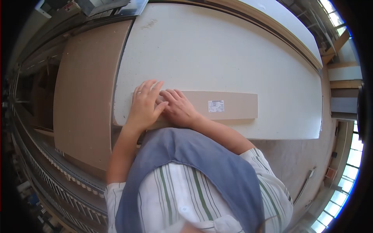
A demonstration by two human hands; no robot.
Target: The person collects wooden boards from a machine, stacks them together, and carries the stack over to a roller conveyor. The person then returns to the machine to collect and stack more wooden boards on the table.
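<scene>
A long, flat brown piece (239,105) with a white printed label (216,106) lies across the near part of a big white panel (217,54). My left hand (144,105) is over its left end, fingers spread and thumb out towards the other hand; a ring shows on one finger. Beside it, my right hand (177,108) rests on the brown piece with slightly bent, parted fingers that reach its far edge. The two hands meet or overlap at the left thumb, and what lies under the palms is hidden.
On the left stands a large brown board surface (87,89), separated from the white panel by a dark gap. Roller tracks (70,174) run at the lower left. Another long pale panel (279,19) lies beyond the far edge. Windows (342,186) are at the right.
</scene>
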